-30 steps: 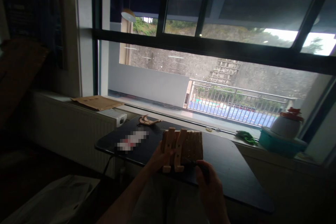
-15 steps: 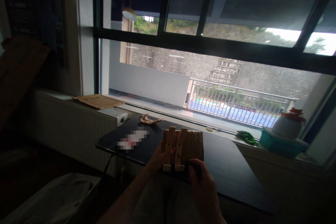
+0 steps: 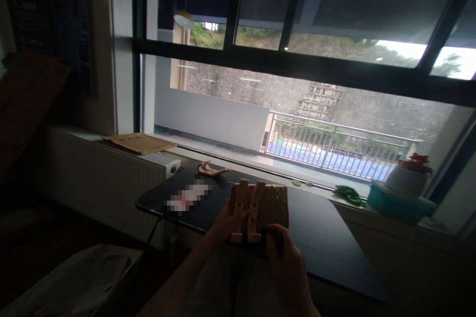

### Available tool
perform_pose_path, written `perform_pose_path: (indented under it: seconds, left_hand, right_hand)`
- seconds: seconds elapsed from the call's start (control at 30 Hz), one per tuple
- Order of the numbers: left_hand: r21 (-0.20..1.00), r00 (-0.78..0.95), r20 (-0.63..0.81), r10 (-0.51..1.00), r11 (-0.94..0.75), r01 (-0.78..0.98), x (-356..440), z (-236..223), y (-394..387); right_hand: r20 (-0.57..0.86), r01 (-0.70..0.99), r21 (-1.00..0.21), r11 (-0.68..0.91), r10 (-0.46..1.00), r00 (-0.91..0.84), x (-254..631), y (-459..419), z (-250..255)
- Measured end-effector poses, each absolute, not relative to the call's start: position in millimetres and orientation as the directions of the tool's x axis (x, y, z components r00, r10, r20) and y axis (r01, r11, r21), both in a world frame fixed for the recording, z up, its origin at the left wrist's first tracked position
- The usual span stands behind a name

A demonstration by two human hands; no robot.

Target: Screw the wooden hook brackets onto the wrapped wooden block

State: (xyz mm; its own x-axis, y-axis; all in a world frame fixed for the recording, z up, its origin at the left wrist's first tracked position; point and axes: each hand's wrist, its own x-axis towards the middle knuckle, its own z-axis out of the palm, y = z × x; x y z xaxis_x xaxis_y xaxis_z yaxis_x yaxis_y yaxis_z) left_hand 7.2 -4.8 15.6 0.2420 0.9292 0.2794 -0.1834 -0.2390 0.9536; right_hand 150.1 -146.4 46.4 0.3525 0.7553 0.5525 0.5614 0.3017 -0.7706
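My left hand (image 3: 223,224) grips the left side of a brown wooden board (image 3: 275,207), its thumb over the front. Two pale wooden hook-shaped pieces, the left one (image 3: 240,208) and the right one (image 3: 256,208), lie side by side against the board, with dark holes in them. My right hand (image 3: 285,252) is closed around the dark handle of a screwdriver (image 3: 274,232). Its thin shaft points left to the lower hole of the right piece; whether the tip is inside is too dark to tell. Similar curved wooden pieces (image 3: 212,170) lie at the table's back.
The black table (image 3: 327,242) stands against the window sill. A blurred-out flat item (image 3: 188,197) lies on its left. On the sill are a green cloth (image 3: 349,195) and a teal box (image 3: 397,203) with a white, orange-topped container (image 3: 406,178). A brown envelope (image 3: 139,142) rests above the radiator.
My right hand has moved left with the screwdriver, bringing its tip from the board's lower edge to the right wooden piece. My left hand and the board stay nearly still.
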Motion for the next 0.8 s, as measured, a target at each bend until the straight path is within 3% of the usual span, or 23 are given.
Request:
perform_pose_path:
  seconds: [0.3,0.8]
  left_hand:
    - [0.959,0.243,0.255,0.936,-0.214,-0.184,8,13,-3]
    - [0.955,0.24,0.261,0.935,-0.214,-0.205,7,12,-2]
  right_hand:
    - [0.511,0.614,-0.744,0.263,0.817,0.269,163,-141,53]
    - [0.547,0.598,-0.754,0.27,0.762,0.346,153,-141,52]
